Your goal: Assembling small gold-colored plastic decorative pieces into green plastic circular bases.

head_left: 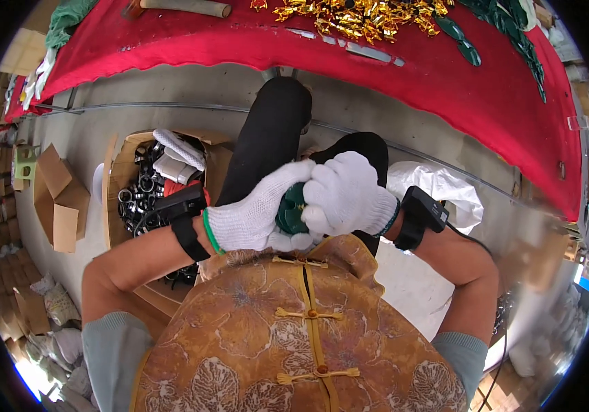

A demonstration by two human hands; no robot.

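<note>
Both my hands wear white knitted gloves and meet in front of my chest. A dark green round part, like a ribbed or slotted plastic piece, sits between them with a small golden spot near its middle. My left hand is closed around its left and lower side, with fingertips showing beneath it. Over the right side, my right hand is closed, its bent fingers and thumb pressed against the part. Whether a smaller piece is pinched in those right fingers is hidden.
A red-covered table stands ahead, bearing shiny gold pieces, dark green pieces and a wooden handle. On my left, a cardboard box holds black ring-shaped parts. A white plastic bag lies to the right.
</note>
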